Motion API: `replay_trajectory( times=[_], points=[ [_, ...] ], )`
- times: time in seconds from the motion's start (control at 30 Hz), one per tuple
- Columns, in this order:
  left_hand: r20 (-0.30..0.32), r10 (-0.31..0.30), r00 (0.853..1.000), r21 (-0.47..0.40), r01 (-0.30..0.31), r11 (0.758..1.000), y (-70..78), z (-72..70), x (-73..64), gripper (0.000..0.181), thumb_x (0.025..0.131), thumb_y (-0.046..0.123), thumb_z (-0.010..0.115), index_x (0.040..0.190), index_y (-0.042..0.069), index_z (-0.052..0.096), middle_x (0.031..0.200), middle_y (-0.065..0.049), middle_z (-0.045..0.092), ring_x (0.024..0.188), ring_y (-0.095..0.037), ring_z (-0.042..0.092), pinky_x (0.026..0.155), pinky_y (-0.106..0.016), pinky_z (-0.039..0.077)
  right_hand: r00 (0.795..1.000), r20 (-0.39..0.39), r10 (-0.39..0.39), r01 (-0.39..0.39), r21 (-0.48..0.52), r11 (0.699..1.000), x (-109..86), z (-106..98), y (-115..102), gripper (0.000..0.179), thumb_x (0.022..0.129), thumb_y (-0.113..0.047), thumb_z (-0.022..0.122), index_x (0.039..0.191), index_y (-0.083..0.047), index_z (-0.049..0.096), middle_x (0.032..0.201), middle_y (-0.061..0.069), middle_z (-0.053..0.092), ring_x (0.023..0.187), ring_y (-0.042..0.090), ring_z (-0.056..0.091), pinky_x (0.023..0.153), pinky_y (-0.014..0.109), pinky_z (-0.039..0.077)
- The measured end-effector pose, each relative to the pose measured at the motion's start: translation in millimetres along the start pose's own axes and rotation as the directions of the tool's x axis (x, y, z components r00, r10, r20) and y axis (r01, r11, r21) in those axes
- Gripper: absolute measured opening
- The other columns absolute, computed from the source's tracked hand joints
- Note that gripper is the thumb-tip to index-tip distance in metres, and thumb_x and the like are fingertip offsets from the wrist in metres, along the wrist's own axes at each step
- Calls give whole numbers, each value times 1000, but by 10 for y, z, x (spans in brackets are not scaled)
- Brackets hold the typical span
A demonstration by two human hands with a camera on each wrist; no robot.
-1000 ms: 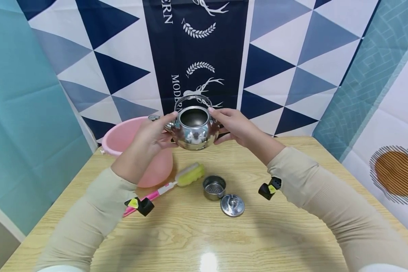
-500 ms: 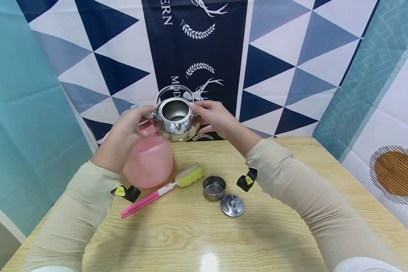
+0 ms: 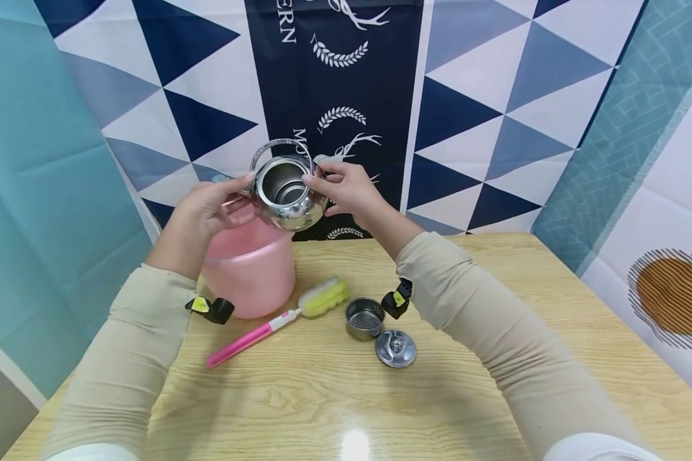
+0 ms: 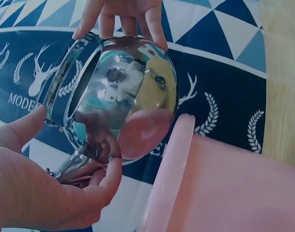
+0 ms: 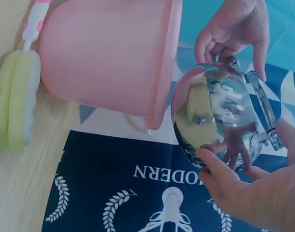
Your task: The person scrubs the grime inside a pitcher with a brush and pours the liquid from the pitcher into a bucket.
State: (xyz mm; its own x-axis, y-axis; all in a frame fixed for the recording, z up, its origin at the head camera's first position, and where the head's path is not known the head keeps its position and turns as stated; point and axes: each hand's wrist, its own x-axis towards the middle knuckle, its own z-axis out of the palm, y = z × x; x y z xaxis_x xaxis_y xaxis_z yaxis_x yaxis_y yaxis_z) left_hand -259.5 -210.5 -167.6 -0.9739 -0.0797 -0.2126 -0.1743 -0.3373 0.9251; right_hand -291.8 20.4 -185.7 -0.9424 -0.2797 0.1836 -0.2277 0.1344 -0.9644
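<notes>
A shiny steel teapot [image 3: 296, 214], lidless with its arched handle [image 3: 282, 142] up, is held in the air between both hands. It leans left, spout side down, at the rim of the pink bucket [image 3: 259, 275]. My left hand [image 3: 198, 208] grips it on the spout side; the left wrist view shows the fingers under the spout [image 4: 82, 169] and the thumb by the handle's base. My right hand [image 3: 348, 192] holds the opposite side, thumb at the mouth's edge and fingers spread against the round belly [image 5: 220, 116]. Its mouth faces me, showing the inside.
On the wooden table [image 3: 300, 397] lies a cleaning brush with a yellow-white sponge head [image 3: 325, 298] and pink handle [image 3: 236, 346]. Right of it stand a perforated steel strainer cup [image 3: 364, 328] and the round steel lid [image 3: 396, 349]. A patterned cloth wall [image 3: 467, 115] closes the back.
Both hands have carried the teapot left and slightly up, over toward the bucket, and tipped it to the left. The brush, strainer cup and lid have stayed put.
</notes>
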Motion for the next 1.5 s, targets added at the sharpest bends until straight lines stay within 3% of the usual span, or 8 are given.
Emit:
replay_trajectory(
  times=[0.23,0.33,0.47,0.53,0.77,0.93,1.2,1.5],
  points=[
    [15,39,999,-43,-38,998,9,-82,105,16,83,6,75,95,6,65,82,-4,69,93,-16,64,100,-36,44,996,-63,-62,59,-46,997,43,84,40,50,86,-27,77,130,-13,60,130,10,58,106,17,60,79,39,56],
    [19,57,998,-69,-56,996,9,-122,148,44,83,2,74,123,7,56,81,-4,68,89,-15,66,98,-33,45,991,-74,-111,105,-76,992,51,124,63,44,85,-26,78,121,-7,62,112,9,64,91,16,59,72,36,56],
    [29,70,997,-95,-67,993,6,-188,191,80,84,-2,71,149,20,32,86,-2,66,87,-14,66,97,-32,45,983,-94,-156,145,-112,983,67,182,92,54,83,-25,79,132,-9,60,96,3,64,82,13,57,65,30,54],
    [37,70,997,-113,-65,991,8,-217,206,80,83,-4,71,149,20,32,87,-2,66,86,-13,67,97,-31,46,979,-111,-170,156,-124,980,76,211,102,66,82,-23,80,140,-10,53,96,1,65,83,11,58,66,28,54],
    [96,92,991,-109,-82,991,4,-314,242,61,84,-6,70,133,13,40,85,-4,69,82,-13,68,94,-29,49,963,-131,-237,210,-188,959,87,281,126,67,79,-22,83,138,-7,55,97,8,64,93,16,66,80,23,53],
    [103,124,987,-67,-118,991,-4,-373,250,56,84,-7,68,129,11,39,90,-3,66,86,-13,67,98,-30,45,953,-134,-270,234,-235,943,93,323,146,68,77,-21,84,138,-8,55,99,7,64,94,18,65,77,22,52],
    [118,158,980,-62,-151,987,5,-416,244,89,84,-16,63,154,13,18,116,-6,50,86,-12,67,99,-31,42,921,-137,-364,314,-294,903,51,395,186,72,75,-18,86,139,-8,54,109,4,66,97,14,65,76,22,52],
    [112,162,980,-61,-156,986,5,-416,225,94,83,-20,61,156,15,13,128,-6,45,97,-12,63,97,-32,44,883,-173,-436,356,-358,863,24,470,195,74,69,-18,90,136,-10,58,142,10,51,107,16,64,85,23,52]
  ],
)
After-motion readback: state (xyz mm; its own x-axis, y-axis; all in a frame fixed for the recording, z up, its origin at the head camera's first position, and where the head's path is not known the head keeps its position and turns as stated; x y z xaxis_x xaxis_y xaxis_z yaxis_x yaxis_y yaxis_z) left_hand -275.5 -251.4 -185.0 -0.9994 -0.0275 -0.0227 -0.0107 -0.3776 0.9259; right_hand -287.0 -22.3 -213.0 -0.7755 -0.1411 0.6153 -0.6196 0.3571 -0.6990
